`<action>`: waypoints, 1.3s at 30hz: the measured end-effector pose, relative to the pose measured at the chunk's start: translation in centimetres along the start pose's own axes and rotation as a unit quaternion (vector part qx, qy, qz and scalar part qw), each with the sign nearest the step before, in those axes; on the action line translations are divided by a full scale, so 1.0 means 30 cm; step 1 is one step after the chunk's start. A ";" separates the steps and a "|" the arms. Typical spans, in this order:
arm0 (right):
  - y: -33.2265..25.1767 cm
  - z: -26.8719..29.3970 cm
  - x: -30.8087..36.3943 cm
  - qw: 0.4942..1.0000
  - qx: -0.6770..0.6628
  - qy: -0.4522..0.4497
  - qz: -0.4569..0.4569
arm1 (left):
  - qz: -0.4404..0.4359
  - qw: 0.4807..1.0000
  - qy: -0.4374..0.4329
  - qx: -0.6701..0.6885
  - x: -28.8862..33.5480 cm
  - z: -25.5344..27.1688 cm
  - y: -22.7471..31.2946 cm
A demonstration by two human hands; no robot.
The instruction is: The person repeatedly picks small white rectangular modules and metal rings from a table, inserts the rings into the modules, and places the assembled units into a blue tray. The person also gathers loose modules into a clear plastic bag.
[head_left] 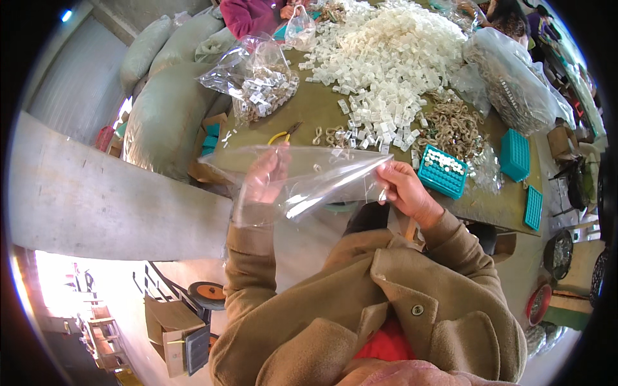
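a wide, clear, glossy plastic film [328,183], bag or single sheet i cannot tell, is spread before my chest, with the olive-green desk [312,109] beyond at twelve o'clock. at the film's three o'clock corner, my bare right hand [408,188] pinches it between thumb and fingers; at nine o'clock, my bare left hand [265,177] shows through it, its grip i cannot tell. i judge the film light, limp, slippery and easily creased, best held by edges or corners.
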State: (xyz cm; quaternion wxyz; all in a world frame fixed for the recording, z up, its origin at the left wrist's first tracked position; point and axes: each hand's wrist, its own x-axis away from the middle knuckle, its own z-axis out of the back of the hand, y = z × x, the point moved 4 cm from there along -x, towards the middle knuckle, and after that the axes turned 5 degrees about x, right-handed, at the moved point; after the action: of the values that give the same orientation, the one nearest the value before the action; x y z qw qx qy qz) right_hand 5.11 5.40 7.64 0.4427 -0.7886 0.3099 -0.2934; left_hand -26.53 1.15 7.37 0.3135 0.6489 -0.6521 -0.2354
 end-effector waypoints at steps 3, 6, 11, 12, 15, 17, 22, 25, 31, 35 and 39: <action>0.035 -0.007 -0.010 0.961 -0.246 -0.058 -0.109 | -0.018 0.986 0.094 -0.134 0.065 0.040 0.024; 0.014 -0.084 -0.056 0.924 -0.340 -0.136 -0.111 | -0.059 0.947 0.237 -0.208 0.211 0.078 0.119; -0.092 -0.284 -0.010 0.945 -0.146 -0.292 0.000 | -0.140 0.898 0.262 -0.323 0.508 -0.037 0.312; -0.115 -0.331 0.011 0.942 -0.065 -0.321 0.075 | -0.141 0.878 0.233 -0.393 0.537 -0.085 0.305; -0.127 -0.480 -0.001 0.906 0.097 -0.374 0.175 | -0.152 0.914 0.186 -0.327 0.536 -0.212 0.203; -0.096 -0.520 -0.054 0.887 0.331 -0.244 0.212 | -0.152 0.943 0.135 -0.264 0.480 -0.296 0.105; -0.030 -0.526 -0.099 0.959 0.054 -0.155 0.230 | -0.229 0.962 0.072 -0.129 0.312 -0.404 -0.082; -0.075 -0.497 -0.073 0.814 0.369 0.037 0.447 | -0.236 0.969 -0.074 0.009 0.200 -0.419 -0.132; -0.029 -0.530 -0.069 0.794 0.423 -0.027 0.436 | -0.307 0.944 -0.110 -0.054 0.132 -0.434 -0.145; -0.056 -0.480 -0.192 0.913 0.159 -0.073 0.369 | -0.299 0.949 -0.079 -0.064 0.181 -0.501 -0.176; -0.040 -0.462 -0.194 0.891 0.282 0.009 0.356 | -0.234 0.971 -0.004 0.054 0.218 -0.498 -0.174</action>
State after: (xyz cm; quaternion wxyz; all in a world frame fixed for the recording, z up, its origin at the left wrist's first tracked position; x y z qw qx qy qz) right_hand -8.53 3.08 13.64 0.7187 -0.4646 0.4778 -0.1981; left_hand -11.96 -4.10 14.67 0.2117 0.7982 -0.4954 -0.2694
